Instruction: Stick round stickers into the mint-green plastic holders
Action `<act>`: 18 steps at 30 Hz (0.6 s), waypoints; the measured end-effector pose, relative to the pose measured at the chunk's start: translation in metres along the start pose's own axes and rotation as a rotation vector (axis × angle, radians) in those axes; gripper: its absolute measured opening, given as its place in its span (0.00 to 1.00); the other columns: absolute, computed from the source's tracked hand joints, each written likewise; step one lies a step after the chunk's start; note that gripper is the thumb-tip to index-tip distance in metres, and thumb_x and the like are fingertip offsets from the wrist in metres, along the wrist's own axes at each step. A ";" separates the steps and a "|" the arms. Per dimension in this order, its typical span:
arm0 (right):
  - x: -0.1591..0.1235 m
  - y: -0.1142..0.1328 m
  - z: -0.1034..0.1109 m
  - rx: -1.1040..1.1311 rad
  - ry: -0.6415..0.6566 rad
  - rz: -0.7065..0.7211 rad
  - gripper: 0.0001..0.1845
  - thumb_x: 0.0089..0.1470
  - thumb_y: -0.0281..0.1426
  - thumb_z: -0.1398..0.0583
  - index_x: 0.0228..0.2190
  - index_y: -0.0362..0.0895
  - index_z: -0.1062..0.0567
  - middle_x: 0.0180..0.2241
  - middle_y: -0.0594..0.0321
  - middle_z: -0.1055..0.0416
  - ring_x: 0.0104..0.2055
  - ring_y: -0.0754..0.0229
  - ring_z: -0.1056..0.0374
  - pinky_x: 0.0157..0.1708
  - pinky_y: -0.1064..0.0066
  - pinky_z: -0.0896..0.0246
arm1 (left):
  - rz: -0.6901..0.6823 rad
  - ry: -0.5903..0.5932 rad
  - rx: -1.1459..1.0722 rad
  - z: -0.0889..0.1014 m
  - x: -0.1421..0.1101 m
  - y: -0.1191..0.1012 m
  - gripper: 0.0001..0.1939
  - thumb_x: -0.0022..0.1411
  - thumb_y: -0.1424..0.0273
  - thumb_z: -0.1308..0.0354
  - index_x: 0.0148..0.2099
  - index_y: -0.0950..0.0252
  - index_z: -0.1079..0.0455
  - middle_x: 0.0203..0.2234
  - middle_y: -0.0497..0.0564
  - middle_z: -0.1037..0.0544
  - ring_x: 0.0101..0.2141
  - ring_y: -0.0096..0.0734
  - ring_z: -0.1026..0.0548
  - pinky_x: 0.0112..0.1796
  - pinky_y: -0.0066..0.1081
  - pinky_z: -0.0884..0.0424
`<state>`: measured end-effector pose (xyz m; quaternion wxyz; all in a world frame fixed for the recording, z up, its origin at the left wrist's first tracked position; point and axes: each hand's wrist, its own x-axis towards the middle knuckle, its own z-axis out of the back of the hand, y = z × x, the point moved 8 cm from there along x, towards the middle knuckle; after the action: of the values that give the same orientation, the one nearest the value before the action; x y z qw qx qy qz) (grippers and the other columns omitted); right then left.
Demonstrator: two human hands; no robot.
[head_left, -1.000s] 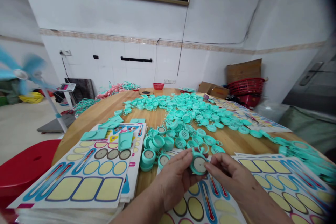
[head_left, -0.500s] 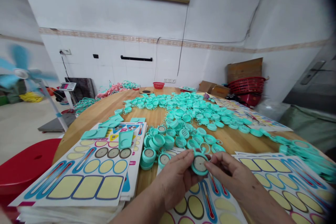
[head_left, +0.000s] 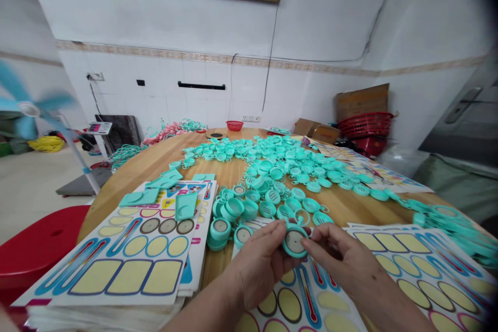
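Note:
A turquoise plastic toy stopwatch [head_left: 294, 243] with a round grey dial sticker on its face is held up above the sticker sheets. My left hand [head_left: 261, 257] grips it from the left, thumb at its rim and fingers beneath. On the other side, my right hand [head_left: 338, 254] has its thumb on the dial's right edge, the other fingers curled behind. Below both hands lies a printed sticker sheet [head_left: 290, 303]. Just left of the hands, more stopwatches with dials [head_left: 243, 236] stand beside a heap of turquoise stopwatch cases [head_left: 268, 197].
A stack of sticker sheets [head_left: 128, 277] at left carries flat turquoise pieces [head_left: 185, 206]; more sheets [head_left: 412, 257] lie at right. Turquoise parts [head_left: 455, 223] are piled at the right edge. A red stool [head_left: 42, 233] and a fan [head_left: 29, 109] stand left of the wooden table [head_left: 155, 153].
Both hands stay on the stopwatch, with the right thumb still at the dial's edge. The view has shifted very slightly, and the fan blades have turned.

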<state>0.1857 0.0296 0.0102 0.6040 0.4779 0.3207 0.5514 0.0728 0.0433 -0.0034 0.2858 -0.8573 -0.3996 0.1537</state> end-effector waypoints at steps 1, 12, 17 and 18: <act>0.000 0.000 0.000 -0.004 0.003 0.000 0.17 0.46 0.45 0.40 0.22 0.45 0.37 0.20 0.70 0.39 0.21 0.67 0.45 0.18 0.77 0.50 | 0.003 -0.005 0.001 0.000 0.000 0.000 0.10 0.64 0.69 0.49 0.42 0.71 0.32 0.39 0.58 0.28 0.36 0.28 0.29 0.39 0.27 0.33; -0.003 0.008 0.002 -0.057 -0.026 0.005 0.15 0.47 0.42 0.40 0.21 0.46 0.36 0.19 0.70 0.38 0.20 0.67 0.44 0.16 0.77 0.52 | 0.002 -0.002 -0.032 0.000 0.000 0.000 0.08 0.63 0.71 0.49 0.41 0.71 0.32 0.36 0.56 0.28 0.34 0.25 0.29 0.38 0.25 0.33; -0.002 0.007 0.003 -0.117 -0.044 0.009 0.16 0.46 0.43 0.41 0.21 0.46 0.37 0.23 0.68 0.32 0.24 0.64 0.36 0.19 0.76 0.49 | -0.019 0.011 0.006 -0.002 0.000 -0.002 0.10 0.62 0.69 0.46 0.42 0.71 0.32 0.38 0.57 0.28 0.36 0.27 0.29 0.39 0.26 0.34; -0.002 0.007 0.003 -0.138 -0.047 0.012 0.16 0.46 0.44 0.41 0.21 0.46 0.38 0.24 0.67 0.31 0.25 0.63 0.35 0.19 0.75 0.49 | -0.024 0.014 0.022 -0.002 0.000 -0.002 0.11 0.61 0.68 0.46 0.42 0.71 0.33 0.38 0.57 0.28 0.36 0.27 0.30 0.40 0.27 0.34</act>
<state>0.1858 0.0263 0.0176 0.6395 0.4499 0.2650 0.5643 0.0728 0.0436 -0.0011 0.2996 -0.8504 -0.4061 0.1488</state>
